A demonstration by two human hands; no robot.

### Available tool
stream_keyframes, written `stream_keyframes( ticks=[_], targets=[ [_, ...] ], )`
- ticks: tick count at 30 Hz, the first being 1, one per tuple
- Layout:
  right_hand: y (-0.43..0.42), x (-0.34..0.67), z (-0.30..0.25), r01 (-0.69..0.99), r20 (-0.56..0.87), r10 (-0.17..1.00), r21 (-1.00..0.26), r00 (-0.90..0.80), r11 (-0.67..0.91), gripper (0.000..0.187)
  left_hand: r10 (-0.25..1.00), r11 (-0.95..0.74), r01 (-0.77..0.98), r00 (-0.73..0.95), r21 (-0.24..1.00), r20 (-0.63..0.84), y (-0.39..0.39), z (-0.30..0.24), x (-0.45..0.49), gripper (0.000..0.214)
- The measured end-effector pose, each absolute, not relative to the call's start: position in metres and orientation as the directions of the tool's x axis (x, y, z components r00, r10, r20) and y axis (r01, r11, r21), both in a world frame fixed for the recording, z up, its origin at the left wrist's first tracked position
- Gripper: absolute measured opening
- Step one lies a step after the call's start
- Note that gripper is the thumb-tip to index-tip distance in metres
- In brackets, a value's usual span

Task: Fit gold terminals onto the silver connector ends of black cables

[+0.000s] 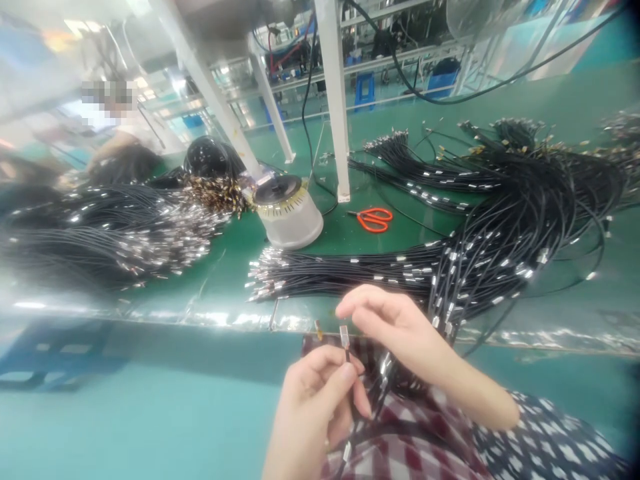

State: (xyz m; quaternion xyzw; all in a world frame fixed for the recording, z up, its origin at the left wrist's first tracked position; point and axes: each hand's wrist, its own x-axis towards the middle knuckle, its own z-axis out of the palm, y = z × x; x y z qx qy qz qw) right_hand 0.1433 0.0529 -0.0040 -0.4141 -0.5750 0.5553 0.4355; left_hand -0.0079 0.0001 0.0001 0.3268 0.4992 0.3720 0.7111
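Observation:
My left hand (315,393) is closed in a pinch on a thin black cable (347,353) with a small metal sleeve at its tip, held upright over my lap. My right hand (395,327) hovers just above that tip, its fingers curled together. I cannot make out whether they hold anything. More black cables trail over my lap from a large bundle of cables with metal ends (380,270) lying on the green table (225,280) right in front of my hands.
A white round container with a black lid (289,212) stands mid-table, orange-handled scissors (374,219) beside it. More cable piles lie at left (115,233) and right (530,180). White frame posts (334,100) rise from the table. A person sits at the far left (120,143).

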Motion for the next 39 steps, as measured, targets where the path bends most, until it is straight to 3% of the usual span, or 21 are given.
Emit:
stream_keyframes(
  ticks=[7, 9, 14, 18, 39],
  targets=[
    [0.042, 0.141, -0.002, 0.024, -0.006, 0.971, -1.0, -0.24, 0.0, 0.011, 0.896, 0.444, -0.185, 0.103, 0.877, -0.432, 0.0, -0.002, -0.004, 0.016],
    [0.041, 0.144, -0.005, -0.067, -0.058, 0.97, -0.995, -0.237, -0.076, 0.004, 0.893, 0.45, -0.214, 0.085, 0.867, -0.442, -0.001, -0.001, -0.005, 0.02],
    [0.036, 0.154, -0.014, -0.452, -0.223, 0.936, -0.829, -0.274, -0.33, 0.02, 0.89, 0.449, -0.26, 0.044, 0.855, -0.454, 0.001, 0.0, -0.005, 0.02],
    [0.033, 0.149, -0.018, -0.528, -0.251, 0.914, -0.754, -0.318, -0.39, 0.03, 0.89, 0.454, -0.266, 0.082, 0.85, -0.449, 0.002, -0.001, -0.004, 0.021],
    [0.035, 0.144, -0.006, -0.339, -0.233, 0.931, -0.884, -0.28, -0.322, 0.03, 0.885, 0.465, -0.195, 0.108, 0.863, -0.453, 0.002, -0.003, -0.006, 0.022]
  ],
)
